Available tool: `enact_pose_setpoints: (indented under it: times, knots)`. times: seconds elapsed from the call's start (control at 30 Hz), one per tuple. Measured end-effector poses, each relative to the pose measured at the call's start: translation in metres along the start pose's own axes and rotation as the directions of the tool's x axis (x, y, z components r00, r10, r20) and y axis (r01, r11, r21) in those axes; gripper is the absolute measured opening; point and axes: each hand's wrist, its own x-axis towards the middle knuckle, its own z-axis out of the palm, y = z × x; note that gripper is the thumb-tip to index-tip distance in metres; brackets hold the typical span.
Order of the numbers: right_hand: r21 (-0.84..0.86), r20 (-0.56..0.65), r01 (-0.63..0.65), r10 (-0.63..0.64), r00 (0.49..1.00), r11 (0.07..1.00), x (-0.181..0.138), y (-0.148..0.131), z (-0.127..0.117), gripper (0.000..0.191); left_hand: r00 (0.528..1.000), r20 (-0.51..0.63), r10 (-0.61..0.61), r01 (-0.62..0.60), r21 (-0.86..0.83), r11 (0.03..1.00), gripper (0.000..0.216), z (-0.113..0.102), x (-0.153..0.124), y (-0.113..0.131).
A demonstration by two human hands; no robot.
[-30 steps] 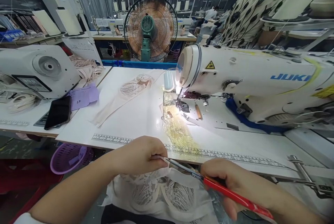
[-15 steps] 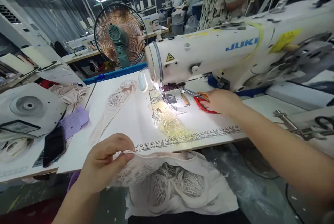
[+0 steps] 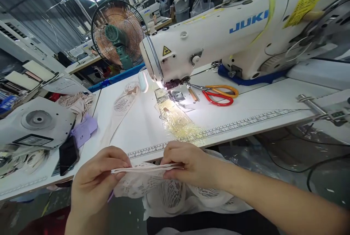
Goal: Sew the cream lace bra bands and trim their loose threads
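Observation:
A pale lace bra (image 3: 142,180) hangs over the front edge of the table, its cups lower down near my lap. My left hand (image 3: 95,176) pinches the folded upper edge of the bra at its left end. Farther right along that edge, my right hand (image 3: 191,164) grips it between thumb and fingers, so a short stretch lies taut between both hands. Scissors (image 3: 207,89) with red and orange handles rest on the table beneath the sewing machine arm (image 3: 213,41), apart from my hands.
Clear film with yellowish tape (image 3: 177,120) lies below the needle. A printed ruler (image 3: 232,126) runs along the table's front. To the left are a lace piece (image 3: 123,105), a phone (image 3: 68,155) and purple slips (image 3: 84,131). A fan (image 3: 117,34) stands behind.
My right hand has let go of the scissors, leaving them on the table, and has come down left to take hold of the bra's edge. My left hand has shifted slightly left and down.

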Motion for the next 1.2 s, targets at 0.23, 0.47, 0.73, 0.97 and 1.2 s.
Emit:
enact_pose_setpoints:
  times: [0.23,0.47,0.73,0.97,1.2]
  knots:
    - [0.043,-0.013,-0.027,0.028,1.0,0.999,-0.006,-0.007,-0.001,0.006,0.998,-0.055,0.011,-0.009,0.042,0.999,0.017,-0.002,-0.004,-0.01]
    - [0.006,-0.033,-0.085,0.085,0.996,0.996,-0.006,-0.004,0.0,0.005,0.999,-0.036,-0.016,0.021,0.138,0.99,0.018,-0.005,-0.007,-0.012]
    - [-0.08,-0.047,-0.137,0.134,0.99,0.987,-0.008,-0.006,-0.001,0.004,1.0,0.004,-0.016,0.016,0.1,0.995,0.021,-0.005,-0.012,-0.017]
    - [-0.13,-0.064,-0.093,0.085,0.994,0.987,-0.009,-0.005,-0.001,0.007,0.991,0.001,-0.13,0.13,0.088,0.988,0.024,-0.001,-0.016,-0.013]
    - [-0.201,-0.083,0.0,-0.017,0.996,0.98,-0.013,0.003,-0.003,0.01,0.994,-0.013,-0.109,0.109,0.036,0.993,0.022,0.003,-0.013,-0.018]
